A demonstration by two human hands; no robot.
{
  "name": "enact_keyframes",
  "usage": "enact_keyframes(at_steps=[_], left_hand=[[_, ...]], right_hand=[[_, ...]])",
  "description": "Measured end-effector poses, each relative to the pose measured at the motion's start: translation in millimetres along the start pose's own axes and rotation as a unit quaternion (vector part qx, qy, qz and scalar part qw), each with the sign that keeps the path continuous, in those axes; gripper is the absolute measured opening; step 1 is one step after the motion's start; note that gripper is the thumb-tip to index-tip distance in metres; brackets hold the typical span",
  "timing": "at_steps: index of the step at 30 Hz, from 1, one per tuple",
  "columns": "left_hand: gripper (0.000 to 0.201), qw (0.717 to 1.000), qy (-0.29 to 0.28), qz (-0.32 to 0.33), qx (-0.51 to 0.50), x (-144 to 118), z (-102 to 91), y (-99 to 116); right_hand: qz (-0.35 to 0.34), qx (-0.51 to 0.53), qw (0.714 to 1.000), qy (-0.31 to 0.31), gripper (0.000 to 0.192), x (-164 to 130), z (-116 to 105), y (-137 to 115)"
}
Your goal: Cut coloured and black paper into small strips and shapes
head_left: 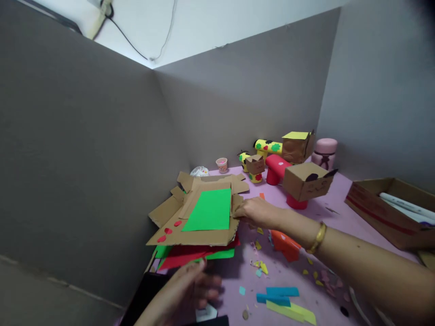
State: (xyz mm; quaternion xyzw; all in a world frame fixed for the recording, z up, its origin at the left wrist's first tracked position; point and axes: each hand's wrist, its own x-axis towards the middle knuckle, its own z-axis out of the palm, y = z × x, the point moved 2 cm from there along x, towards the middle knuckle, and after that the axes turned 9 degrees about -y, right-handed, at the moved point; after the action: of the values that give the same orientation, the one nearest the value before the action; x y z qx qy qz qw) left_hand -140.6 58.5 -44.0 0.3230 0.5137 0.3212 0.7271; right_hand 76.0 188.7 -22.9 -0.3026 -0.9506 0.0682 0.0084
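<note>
My right hand [255, 212] has its fingers closed on the right edge of a flattened cardboard box [200, 237], whose near edge stands above the papers beneath it. A green paper sheet [210, 210] lies on the cardboard, with several small red paper pieces [168, 231] at its left. Under the cardboard are red paper [185, 256] and more green paper [222, 254]. Close to the near edge of this stack, my left hand [193, 290] is open and slightly blurred, with nothing in it.
Cardboard-headed animal figures with red [278, 168] and yellow [268, 146] bodies stand at the back right. A pink bottle [324, 154], a paper cup [222, 165] and a cardboard box with pens [384, 222] are nearby. Blue strips [277, 296], an orange piece [285, 245] and scraps litter the table.
</note>
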Motion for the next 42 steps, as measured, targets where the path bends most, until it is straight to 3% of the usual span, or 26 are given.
enact_keyframes(at_steps=[2, 4, 7, 10, 15, 22, 25, 27, 28, 30, 31, 33, 34, 38, 42], left_hand=[[0.031, 0.997, -0.015, -0.01, 0.078, -11, 1.6, 1], [0.033, 0.997, 0.002, 0.018, 0.074, -15, 6.4, 6], [0.025, 0.998, 0.035, 0.037, -0.049, -6, 16.0, 11], [0.013, 0.98, 0.069, 0.035, -0.181, 11, 23.1, 7], [0.02, 0.944, 0.155, 0.112, -0.268, 26, 28.3, 7], [0.021, 0.942, 0.116, 0.191, -0.251, 13, 40.0, 64], [0.016, 0.958, 0.094, 0.248, -0.105, 18, 39.8, 70], [0.013, 0.949, 0.101, 0.263, 0.14, 30, 39.0, 60], [0.017, 0.912, 0.101, 0.271, 0.291, 37, 39.9, 52], [0.035, 0.875, 0.095, 0.271, 0.39, 51, 40.9, 35], [0.044, 0.817, 0.094, 0.255, 0.508, 58, 43.3, 28], [0.055, 0.751, 0.088, 0.213, 0.619, 69, 47.0, 17], [0.056, 0.731, 0.084, 0.198, 0.647, 73, 48.5, 14], [0.035, 0.729, 0.072, 0.193, 0.653, 86, 49.4, 6], [0.023, 0.734, 0.09, 0.182, 0.648, 86, 35.9, 4]], right_hand=[[-0.014, 0.003, 1.0, -0.015, 0.019, 2, -4, 6], [-0.026, 0.007, 0.999, -0.028, 0.019, 3, -4, 9], [-0.034, 0.014, 0.999, -0.031, 0.021, 5, 0, 11], [-0.042, 0.03, 0.999, -0.016, 0.022, 4, 7, 9], [-0.042, 0.075, 0.996, 0.038, 0.02, -6, 11, 8], [0.013, 0.077, 0.99, 0.116, 0.033, -10, -12, 6], [0.047, 0.067, 0.99, 0.111, 0.024, 5, -28, 11], [0.065, 0.06, 0.99, 0.11, 0.022, 14, -38, 17], [0.07, 0.057, 0.99, 0.109, 0.021, 16, -43, 19], [0.074, 0.051, 0.99, 0.106, 0.021, 19, -49, 22], [0.075, 0.048, 0.991, 0.104, 0.021, 19, -51, 23], [0.073, 0.045, 0.991, 0.103, 0.021, 18, -51, 23], [0.071, 0.043, 0.991, 0.103, 0.021, 17, -50, 23], [0.069, 0.043, 0.991, 0.106, 0.021, 15, -45, 25], [0.077, 0.047, 0.99, 0.11, 0.02, 15, -44, 29]])
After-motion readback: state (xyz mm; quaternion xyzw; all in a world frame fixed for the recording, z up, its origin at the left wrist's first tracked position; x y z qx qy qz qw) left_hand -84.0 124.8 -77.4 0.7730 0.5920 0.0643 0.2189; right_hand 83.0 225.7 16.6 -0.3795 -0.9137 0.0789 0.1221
